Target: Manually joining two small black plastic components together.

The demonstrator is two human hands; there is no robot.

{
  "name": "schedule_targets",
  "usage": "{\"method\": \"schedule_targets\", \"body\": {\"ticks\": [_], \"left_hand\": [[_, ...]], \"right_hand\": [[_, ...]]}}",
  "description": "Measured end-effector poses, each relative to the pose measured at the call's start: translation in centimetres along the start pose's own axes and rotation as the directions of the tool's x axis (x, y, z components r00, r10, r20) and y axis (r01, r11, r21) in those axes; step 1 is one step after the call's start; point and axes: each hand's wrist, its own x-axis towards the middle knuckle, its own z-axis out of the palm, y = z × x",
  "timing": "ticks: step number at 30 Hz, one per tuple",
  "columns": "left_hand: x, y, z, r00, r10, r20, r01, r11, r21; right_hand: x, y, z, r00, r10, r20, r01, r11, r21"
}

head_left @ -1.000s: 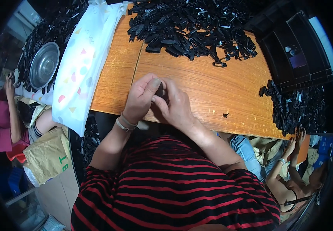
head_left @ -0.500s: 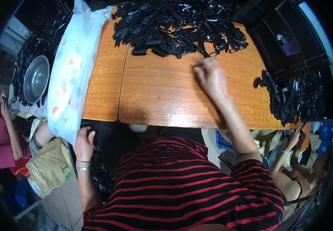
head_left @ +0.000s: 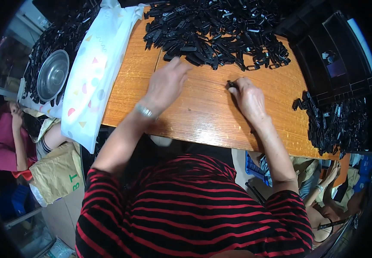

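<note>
My right hand (head_left: 248,98) pinches a small black clip (head_left: 231,84) on the table (head_left: 203,116) while my left hand (head_left: 165,84) reaches, fingers spread, for the pile (head_left: 216,32) (loosely heaped), so I reckon a careless sweep could snag several clips together or knock some off the far edge.

A steel bowl (head_left: 52,75) sits at the far left among black parts, beside a white cloth with coloured shapes (head_left: 93,73) draped over the wooden table (head_left: 203,116) edge, while a dark tray (head_left: 336,64) stands at the right and a tan bag (head_left: 57,172) lies below.
</note>
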Motion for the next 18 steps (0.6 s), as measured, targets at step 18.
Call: {"method": "schedule_targets", "body": {"ticks": [18], "left_hand": [[1.3,-0.8,3.3,0.995,-0.095,-0.027,0.073,0.892,-0.447]], "right_hand": [[-0.8,-3.6,0.4,0.990,0.016,-0.144,0.066,0.837,0.543]]}}
